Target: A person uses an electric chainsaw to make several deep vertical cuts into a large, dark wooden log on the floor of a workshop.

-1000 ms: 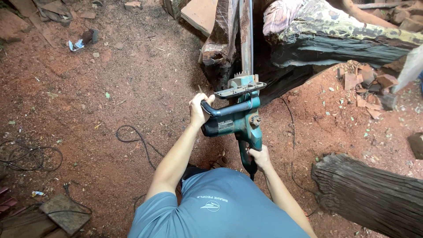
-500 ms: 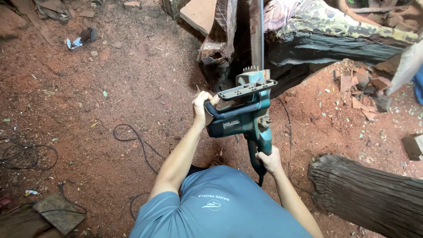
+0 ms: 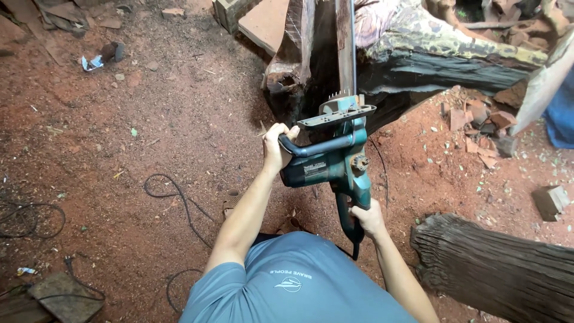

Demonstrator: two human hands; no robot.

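a floor of red earth [image 3: 179, 107] is littered with wood chips [image 3: 478, 137], with a black cable [image 3: 173, 194] snaked across it. a dark log [image 3: 442, 66] and a weathered log [image 3: 496, 269] are laid on it, near a small wooden block [image 3: 551, 200].

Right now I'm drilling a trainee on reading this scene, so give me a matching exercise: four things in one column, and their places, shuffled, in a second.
Things:
1. left hand
2. right hand
3. cable
4. split log

Places:
A. lying looped on the red dirt, left of the arms
B. on the saw's rear handle, close to the body
C. lower right, on the ground
D. on the saw's front bar handle

Pairs: 1-D, 2-B, 3-A, 4-C
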